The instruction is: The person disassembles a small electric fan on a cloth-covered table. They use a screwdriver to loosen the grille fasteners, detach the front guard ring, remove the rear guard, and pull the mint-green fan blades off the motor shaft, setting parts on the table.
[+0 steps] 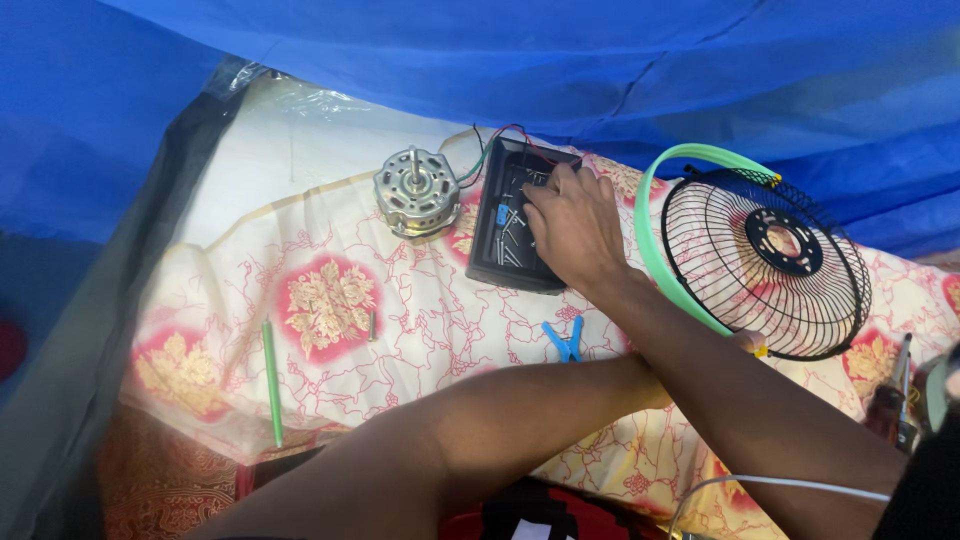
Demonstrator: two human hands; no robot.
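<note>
Forearm (480, 430), fingers (545, 195) inside tray (490, 235) rim

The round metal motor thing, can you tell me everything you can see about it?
The motor is round and silvery, like shiny metal, with bolts around its rim and a short shaft sticking straight up from the middle. It lies flat on the patterned cloth, left of the black tray. Red, green and black wires run from its side towards the tray. No hand touches it; the right hand reaches into the tray beside it.
</note>
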